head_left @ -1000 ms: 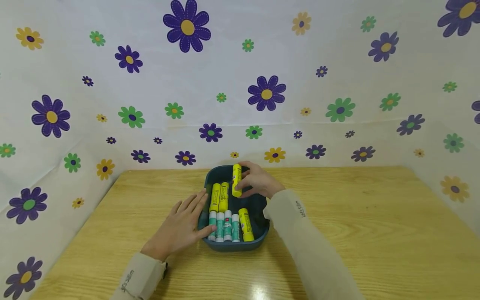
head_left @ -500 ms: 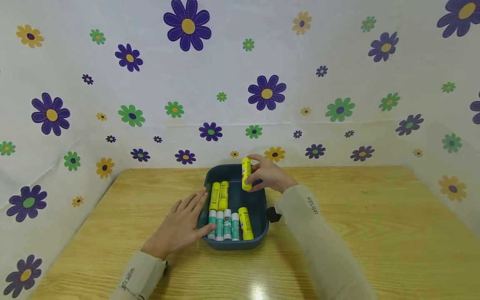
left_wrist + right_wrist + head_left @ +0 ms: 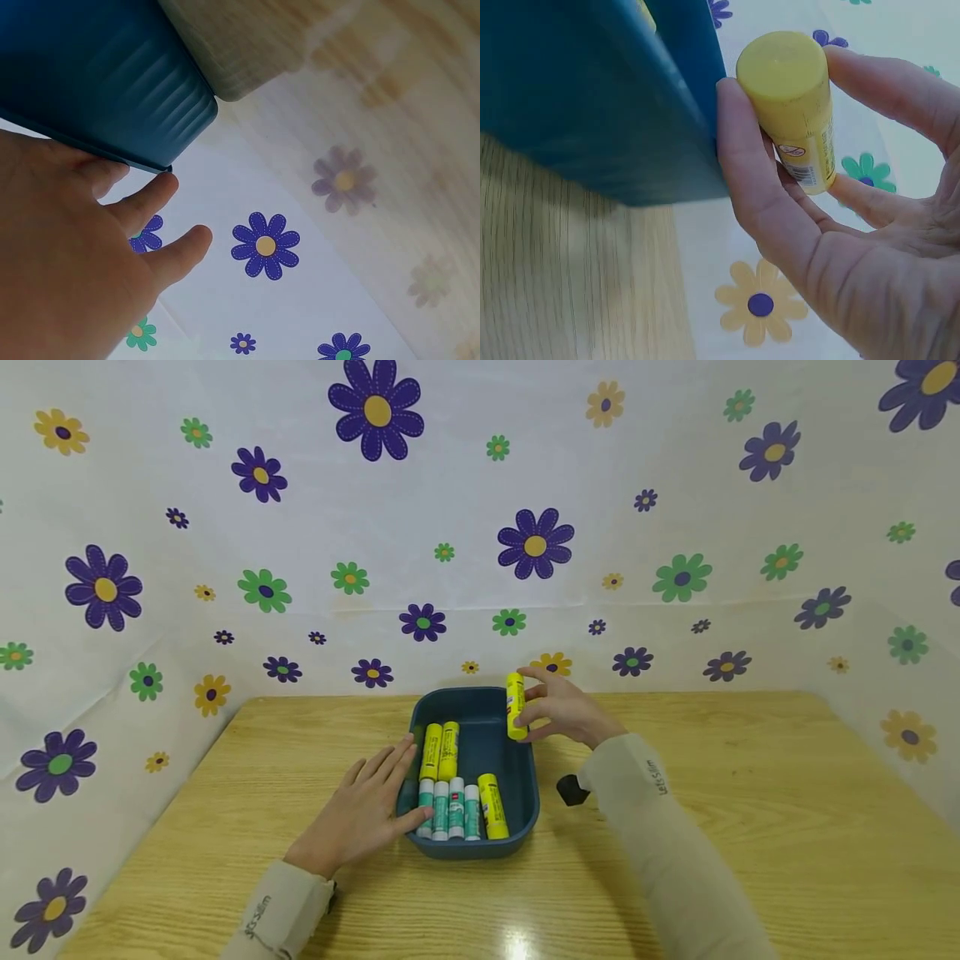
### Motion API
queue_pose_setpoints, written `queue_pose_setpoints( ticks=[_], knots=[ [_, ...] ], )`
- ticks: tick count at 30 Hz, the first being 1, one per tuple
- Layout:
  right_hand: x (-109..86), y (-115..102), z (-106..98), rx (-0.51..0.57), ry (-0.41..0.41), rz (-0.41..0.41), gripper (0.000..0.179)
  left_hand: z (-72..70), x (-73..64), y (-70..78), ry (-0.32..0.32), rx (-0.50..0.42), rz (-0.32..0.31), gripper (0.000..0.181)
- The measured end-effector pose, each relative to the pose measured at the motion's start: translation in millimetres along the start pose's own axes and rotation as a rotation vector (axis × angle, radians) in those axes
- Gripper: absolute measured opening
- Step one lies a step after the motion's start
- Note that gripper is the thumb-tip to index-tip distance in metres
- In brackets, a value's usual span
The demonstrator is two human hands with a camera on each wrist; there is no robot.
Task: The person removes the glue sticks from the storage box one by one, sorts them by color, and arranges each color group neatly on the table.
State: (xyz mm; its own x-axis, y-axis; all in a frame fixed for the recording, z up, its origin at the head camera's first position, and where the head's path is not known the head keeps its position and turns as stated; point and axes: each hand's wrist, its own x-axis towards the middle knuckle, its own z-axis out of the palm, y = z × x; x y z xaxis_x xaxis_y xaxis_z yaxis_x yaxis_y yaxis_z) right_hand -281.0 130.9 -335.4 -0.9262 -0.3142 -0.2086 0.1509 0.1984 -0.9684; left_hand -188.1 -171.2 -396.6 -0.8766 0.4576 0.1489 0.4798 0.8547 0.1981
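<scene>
Between the thumb and fingers of my right hand (image 3: 562,707) is a yellow glue stick (image 3: 516,707), held over the back right rim of a dark blue bin (image 3: 465,850). In the right wrist view the same glue stick (image 3: 787,97) shows its cap end, beside the bin's wall (image 3: 607,127). My left hand (image 3: 360,810) rests with straight fingers on the bin's left rim. Inside, two yellow glue sticks (image 3: 439,752) lie at the left, above a row of several white-and-teal glue sticks (image 3: 448,810). Another yellow glue stick (image 3: 492,807) lies to their right.
The bin stands on a wooden table (image 3: 712,802) near its back edge. Behind it hangs a white sheet (image 3: 450,485) printed with flowers. A small black wrist device (image 3: 573,790) sits under the right sleeve.
My right hand has moved to the right with the yellow glue stick, from over the bin's middle to its right rim. My left hand has stayed in place.
</scene>
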Motion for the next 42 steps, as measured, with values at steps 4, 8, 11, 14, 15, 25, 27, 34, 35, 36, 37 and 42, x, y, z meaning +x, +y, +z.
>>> queue_pose_setpoints(
  ticks=[4, 8, 11, 14, 15, 25, 27, 34, 35, 36, 37, 42],
  knots=[
    [-3.1, 4, -10, -0.008, -0.005, -0.005, 0.092, 0.7, 0.2, 0.4, 0.006, 0.003, 0.001, 0.09],
    [-4.0, 9, -19, -0.015, -0.009, -0.005, 0.092, 1.9, 0.3, -0.4, 0.01, 0.007, -0.001, 0.09],
    [-4.9, 14, -24, -0.019, -0.008, 0.005, 0.092, 2.1, 0.4, -0.6, 0.01, 0.002, 0.002, 0.09],
    [-5.4, 19, -29, -0.029, -0.016, 0.011, 0.091, 1.8, 0.1, -1.2, 0.009, 0.0, 0.005, 0.091],
    [-5.3, 21, -30, -0.032, -0.017, 0.014, 0.091, 1.8, -0.1, -1.7, 0.007, 0.001, 0.004, 0.091],
    [-7.0, 37, -46, -0.067, -0.032, 0.038, 0.093, 0.2, 0.2, -0.3, -0.011, -0.008, 0.001, 0.091],
    [-7.8, 39, -48, -0.066, -0.02, 0.056, 0.092, 0.0, 0.2, 0.0, -0.01, -0.01, 0.0, 0.091],
    [-10.3, 47, -55, -0.063, -0.017, 0.087, 0.091, 0.4, 0.0, 0.2, -0.012, -0.005, 0.001, 0.091],
    [-10.7, 48, -56, -0.061, -0.02, 0.088, 0.092, 0.5, 0.0, 0.0, -0.011, -0.005, 0.001, 0.091],
    [-10.9, 48, -57, -0.064, -0.022, 0.089, 0.092, 0.6, 0.1, -0.1, -0.01, -0.004, 0.002, 0.091],
    [-11.3, 49, -58, -0.067, -0.021, 0.093, 0.092, 0.6, 0.1, -0.2, -0.009, -0.003, 0.002, 0.091],
    [-12.6, 52, -61, -0.089, -0.01, 0.112, 0.093, 0.6, 0.1, -0.5, -0.007, -0.003, 0.003, 0.091]
  ],
)
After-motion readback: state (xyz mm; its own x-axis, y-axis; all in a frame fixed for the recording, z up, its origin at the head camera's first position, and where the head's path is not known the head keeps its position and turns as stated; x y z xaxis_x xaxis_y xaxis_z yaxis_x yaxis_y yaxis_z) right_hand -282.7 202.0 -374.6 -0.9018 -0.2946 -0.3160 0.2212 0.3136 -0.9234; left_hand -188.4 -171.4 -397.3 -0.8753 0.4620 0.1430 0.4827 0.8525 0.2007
